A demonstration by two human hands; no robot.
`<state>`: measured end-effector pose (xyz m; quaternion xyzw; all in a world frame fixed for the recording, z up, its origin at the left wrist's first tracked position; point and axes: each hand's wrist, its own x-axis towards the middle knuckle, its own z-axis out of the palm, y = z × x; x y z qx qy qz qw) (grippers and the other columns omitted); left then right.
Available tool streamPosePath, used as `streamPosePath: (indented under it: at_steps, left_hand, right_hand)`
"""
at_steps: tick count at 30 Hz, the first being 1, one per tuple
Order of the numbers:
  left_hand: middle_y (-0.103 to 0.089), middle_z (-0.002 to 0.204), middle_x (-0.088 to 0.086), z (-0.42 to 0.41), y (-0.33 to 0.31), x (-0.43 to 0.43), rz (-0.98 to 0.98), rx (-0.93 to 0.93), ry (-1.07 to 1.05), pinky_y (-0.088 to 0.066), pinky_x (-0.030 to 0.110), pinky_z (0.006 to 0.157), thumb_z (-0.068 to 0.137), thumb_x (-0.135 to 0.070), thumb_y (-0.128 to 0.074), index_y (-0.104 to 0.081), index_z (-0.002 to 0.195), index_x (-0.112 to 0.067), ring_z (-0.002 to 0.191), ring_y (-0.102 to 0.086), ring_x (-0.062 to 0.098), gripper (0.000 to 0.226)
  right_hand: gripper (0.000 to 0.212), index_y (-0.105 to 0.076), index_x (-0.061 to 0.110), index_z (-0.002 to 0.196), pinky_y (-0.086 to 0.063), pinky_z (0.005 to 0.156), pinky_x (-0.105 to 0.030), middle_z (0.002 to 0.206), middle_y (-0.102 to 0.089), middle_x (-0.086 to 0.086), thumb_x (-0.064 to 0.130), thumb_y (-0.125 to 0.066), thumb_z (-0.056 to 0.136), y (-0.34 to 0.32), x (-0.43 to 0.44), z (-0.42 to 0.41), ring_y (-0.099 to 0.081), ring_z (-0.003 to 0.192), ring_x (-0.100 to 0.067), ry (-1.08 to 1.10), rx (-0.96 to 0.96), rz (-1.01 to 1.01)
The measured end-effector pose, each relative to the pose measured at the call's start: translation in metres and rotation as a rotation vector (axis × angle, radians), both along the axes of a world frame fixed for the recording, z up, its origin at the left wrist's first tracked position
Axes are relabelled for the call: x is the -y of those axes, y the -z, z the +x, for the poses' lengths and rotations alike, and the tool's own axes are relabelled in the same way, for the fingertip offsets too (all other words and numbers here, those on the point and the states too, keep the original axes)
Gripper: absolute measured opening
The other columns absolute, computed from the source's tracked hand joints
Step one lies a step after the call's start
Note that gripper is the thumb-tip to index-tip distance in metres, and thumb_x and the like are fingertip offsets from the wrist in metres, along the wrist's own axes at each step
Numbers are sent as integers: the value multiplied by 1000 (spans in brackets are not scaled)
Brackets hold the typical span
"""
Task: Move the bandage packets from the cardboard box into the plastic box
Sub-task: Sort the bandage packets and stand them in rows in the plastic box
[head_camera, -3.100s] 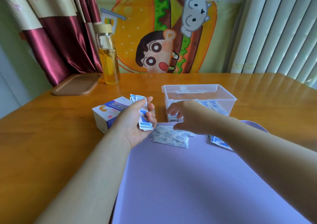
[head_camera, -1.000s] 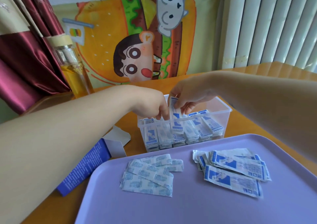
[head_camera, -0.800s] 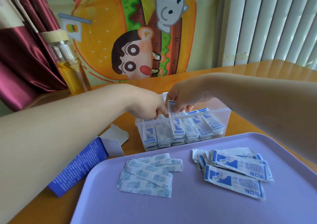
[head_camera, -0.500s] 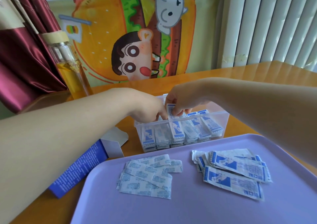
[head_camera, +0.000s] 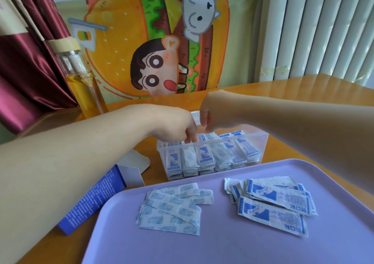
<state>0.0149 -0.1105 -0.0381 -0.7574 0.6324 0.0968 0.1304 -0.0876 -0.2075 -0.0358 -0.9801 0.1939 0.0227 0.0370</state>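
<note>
Both arms of a person reached over a clear plastic box (head_camera: 261, 144) on a wooden table (head_camera: 303, 89). The left hand (head_camera: 174, 126) pointed its fingers down onto the tops of the bandage packets (head_camera: 204, 156), which stood in upright rows inside the plastic box. Its thumb was hidden, so whether it pinched a packet could not be told. The right hand (head_camera: 214, 114) hung just above the same rows with its fingers curled downward (whether it held anything could not be made out either). An open blue cardboard box (head_camera: 95, 199) lay on its side to the left of the plastic box, partly behind the left forearm. Nearer the camera sat a purple tray (head_camera: 222, 247) carrying two loose heaps of packets, a pale pile (head_camera: 174, 209) and a blue-printed pile (head_camera: 273, 201), set apart from each other. A bottle (head_camera: 85, 85) of yellow liquid stood at the far left.
</note>
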Motion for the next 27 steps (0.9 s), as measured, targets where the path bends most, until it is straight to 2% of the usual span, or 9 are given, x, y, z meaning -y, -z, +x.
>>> streamPosePath:
  at_steps: [2, 4, 6, 9, 13, 15, 17, 19, 27]
  left_hand:
    - [-62, 121, -10, -3, 1, 1, 1, -22, 8, -45, 22, 89, 94, -7, -42, -62, 121, -28, 105, -55, 10, 40]
    - [-62, 123, -10, -6, 1, 2, -6, -54, 15, -47, 22, 89, 95, -11, -44, -61, 123, -29, 106, -57, 11, 37]
    - [-61, 123, -11, -8, 2, 3, -5, -79, 15, -49, 23, 88, 96, -14, -45, -61, 123, -31, 105, -58, 11, 35]
    - [-62, 120, -11, -9, 7, 7, 10, -71, -1, -49, 21, 78, 96, -18, -47, -62, 121, -34, 101, -59, 12, 32]
    - [-64, 113, -12, -9, 7, 9, 28, -65, -12, -46, 15, 66, 97, -23, -49, -64, 118, -34, 94, -59, 12, 29]
    - [-64, 111, -14, -9, 7, 10, 41, -64, -12, -45, 14, 62, 97, -26, -49, -64, 118, -35, 91, -59, 10, 27]
    - [-64, 113, -12, -9, 7, 11, 53, -50, -8, -43, 13, 59, 97, -29, -50, -63, 120, -34, 89, -58, 10, 28]
    - [-64, 114, -11, -8, 7, 11, 62, -44, -14, -42, 13, 59, 97, -29, -50, -62, 121, -33, 89, -57, 10, 28]
    - [-63, 117, -10, -8, 6, 12, 98, -50, -25, -46, 16, 68, 94, -39, -52, -63, 121, -32, 98, -58, 12, 30]
  right_hand:
    - [30, -68, 14, 110, -39, 60, -19, 105, -69, -4, 33, -62, 88, 5, 0, -2, -59, 87, -16, -16, -142, -78]
    - [41, -65, 14, 115, -32, 57, -17, 110, -67, -5, 44, -58, 88, 13, 4, -2, -58, 94, -16, -44, -251, -144]
    - [44, -64, 14, 115, -34, 63, -20, 114, -66, -5, 46, -59, 87, 17, 7, 0, -57, 101, -18, -37, -264, -99]
    - [45, -61, 15, 118, -39, 73, -23, 113, -66, -3, 45, -63, 84, 16, 9, 2, -58, 105, -18, -38, -269, -35]
    - [61, -52, 20, 129, -47, 86, -27, 94, -70, 6, 47, -71, 77, 16, 13, 4, -61, 102, -15, -24, -311, 50]
    - [63, -51, 22, 130, -47, 93, -32, 81, -69, 10, 49, -71, 76, 16, 16, 5, -62, 103, -15, -17, -319, 57]
    - [62, -52, 21, 129, -48, 92, -31, 68, -65, 12, 48, -71, 77, 16, 18, 5, -63, 101, -15, -9, -323, 55]
    - [59, -54, 18, 126, -48, 91, -31, 65, -64, 14, 47, -70, 78, 16, 19, 5, -64, 100, -15, -9, -335, 62]
    - [57, -63, 12, 119, -44, 98, -32, 70, -69, 15, 54, -65, 80, 19, 26, 8, -58, 114, -18, 7, -390, 43]
